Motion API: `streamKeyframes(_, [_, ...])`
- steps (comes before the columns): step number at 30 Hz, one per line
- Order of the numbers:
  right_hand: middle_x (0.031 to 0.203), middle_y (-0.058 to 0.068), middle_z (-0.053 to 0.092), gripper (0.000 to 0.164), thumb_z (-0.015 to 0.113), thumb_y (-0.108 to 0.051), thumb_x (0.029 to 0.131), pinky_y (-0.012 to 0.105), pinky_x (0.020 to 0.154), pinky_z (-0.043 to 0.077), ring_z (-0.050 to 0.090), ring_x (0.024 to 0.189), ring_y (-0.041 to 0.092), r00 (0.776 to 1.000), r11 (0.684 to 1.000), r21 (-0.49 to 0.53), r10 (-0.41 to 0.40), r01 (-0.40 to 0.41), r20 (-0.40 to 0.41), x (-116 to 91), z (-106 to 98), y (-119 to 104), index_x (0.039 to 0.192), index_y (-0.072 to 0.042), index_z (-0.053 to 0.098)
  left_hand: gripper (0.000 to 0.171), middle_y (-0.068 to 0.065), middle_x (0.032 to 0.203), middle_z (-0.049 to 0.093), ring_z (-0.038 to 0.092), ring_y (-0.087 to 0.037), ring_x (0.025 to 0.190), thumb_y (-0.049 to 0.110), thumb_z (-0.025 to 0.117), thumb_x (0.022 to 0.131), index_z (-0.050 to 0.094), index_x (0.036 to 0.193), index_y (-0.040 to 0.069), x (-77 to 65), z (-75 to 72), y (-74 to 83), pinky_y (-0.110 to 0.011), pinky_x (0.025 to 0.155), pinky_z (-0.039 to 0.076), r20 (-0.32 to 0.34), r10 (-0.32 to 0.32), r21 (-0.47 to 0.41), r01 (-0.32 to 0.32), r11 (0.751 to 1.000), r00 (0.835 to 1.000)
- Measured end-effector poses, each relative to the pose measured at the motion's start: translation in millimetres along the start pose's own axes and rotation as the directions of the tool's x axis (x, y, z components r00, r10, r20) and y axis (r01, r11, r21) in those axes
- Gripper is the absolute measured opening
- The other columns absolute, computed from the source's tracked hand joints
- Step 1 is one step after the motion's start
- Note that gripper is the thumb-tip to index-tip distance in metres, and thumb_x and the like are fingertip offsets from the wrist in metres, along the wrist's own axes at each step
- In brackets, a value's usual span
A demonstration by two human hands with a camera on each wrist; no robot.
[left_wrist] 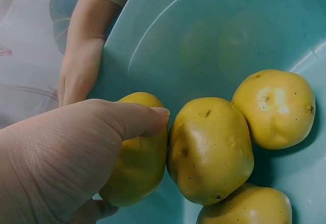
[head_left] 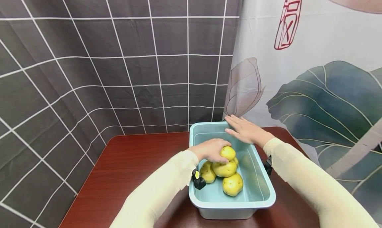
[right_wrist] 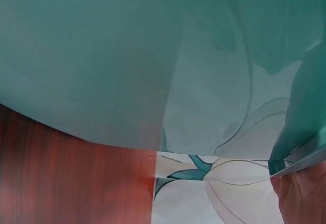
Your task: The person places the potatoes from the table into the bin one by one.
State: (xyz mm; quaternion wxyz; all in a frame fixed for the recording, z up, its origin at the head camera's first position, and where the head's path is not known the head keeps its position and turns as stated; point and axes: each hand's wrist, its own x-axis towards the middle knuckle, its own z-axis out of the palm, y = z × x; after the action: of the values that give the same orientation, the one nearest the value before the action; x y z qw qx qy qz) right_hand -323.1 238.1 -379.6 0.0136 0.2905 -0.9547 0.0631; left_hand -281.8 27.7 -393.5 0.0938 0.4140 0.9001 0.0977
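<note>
Inside a light-blue plastic bin (head_left: 256, 185), my left hand (head_left: 211, 150) grips a yellow potato (head_left: 228, 152). The left wrist view shows the thumb along one side of that potato (left_wrist: 140, 168) and a fingertip under its lower end. Beside it lie several more potatoes, among them a potato (left_wrist: 210, 150) right against the held one and a rounder potato (head_left: 232, 184) nearer the front. My right hand (head_left: 245, 130) rests at the bin's far right rim with its fingers straight. Only part of the right hand (right_wrist: 303, 198) shows past the rim in the right wrist view.
The bin stands on a reddish-brown table (head_left: 143, 161). A dark grid-patterned cloth (head_left: 128, 69) hangs behind and to the left. At the right hangs a white curtain (head_left: 322, 42) with leaf and flower prints.
</note>
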Motion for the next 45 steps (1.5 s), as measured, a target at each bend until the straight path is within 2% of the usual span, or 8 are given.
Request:
streamKeyframes(9, [0.159, 0.007, 0.017, 0.076, 0.024, -0.064, 0.097, 0.052, 0.115, 0.010, 0.010, 0.146, 0.026, 1.000, 1.000, 0.009, 0.003, -0.003, -0.003, -0.4, 0.9, 0.6, 0.155, -0.014, 0.017, 0.066, 0.003, 0.137, 0.052, 0.048, -0.011, 0.121, 0.042, 0.069, 0.086, 0.047, 0.142, 0.015, -0.4, 0.4, -0.2, -0.026, 0.100, 0.039, -0.005, 0.000, 0.020, 0.000, 1.000, 1.000])
streamKeyframes(19, [0.159, 0.007, 0.017, 0.077, 0.023, -0.064, 0.097, 0.052, 0.115, 0.010, 0.011, 0.146, 0.028, 1.000, 1.000, 0.012, 0.000, 0.000, -0.005, 0.0, -0.1, 1.5, 0.155, -0.014, 0.017, 0.065, 0.001, 0.138, 0.051, 0.047, -0.011, 0.123, 0.040, 0.069, 0.086, 0.048, 0.141, 0.014, -0.9, -0.5, 0.3, -0.026, 0.101, 0.039, -0.019, -0.004, 0.028, 0.004, 1.000, 1.000])
streamKeyframes(36, [0.159, 0.007, 0.018, 0.077, 0.026, -0.064, 0.097, 0.053, 0.115, 0.011, 0.011, 0.146, 0.026, 1.000, 1.000, 0.025, 0.006, -0.006, 0.001, -0.6, 0.9, -1.2, 0.155, -0.014, 0.018, 0.062, 0.005, 0.138, 0.052, 0.046, -0.013, 0.128, 0.040, 0.070, 0.086, 0.051, 0.139, 0.015, -5.1, -3.6, 4.3, -0.027, 0.106, 0.035, 0.002, -0.007, 0.017, 0.007, 1.000, 1.000])
streamKeyframes(40, [0.159, 0.008, 0.017, 0.077, 0.025, -0.064, 0.097, 0.054, 0.114, 0.011, 0.011, 0.146, 0.027, 1.000, 1.000, 0.031, 0.006, -0.006, 0.010, -1.0, 1.4, -0.7, 0.155, -0.014, 0.018, 0.061, 0.004, 0.139, 0.051, 0.045, -0.013, 0.128, 0.041, 0.069, 0.087, 0.051, 0.139, 0.016, -6.6, -6.4, 7.4, -0.027, 0.106, 0.035, 0.021, 0.001, 0.022, -0.001, 1.000, 1.000])
streamKeyframes(45, [0.159, 0.008, 0.016, 0.078, 0.024, -0.065, 0.097, 0.054, 0.114, 0.010, 0.010, 0.146, 0.027, 1.000, 0.999, 0.030, 0.011, -0.011, 0.014, -0.1, -1.7, 1.8, 0.155, -0.014, 0.017, 0.061, 0.003, 0.139, 0.052, 0.046, -0.013, 0.128, 0.043, 0.068, 0.088, 0.051, 0.139, 0.014, -10.1, -17.0, 14.4, -0.027, 0.106, 0.035, 0.031, 0.040, 0.025, -0.040, 0.999, 0.999])
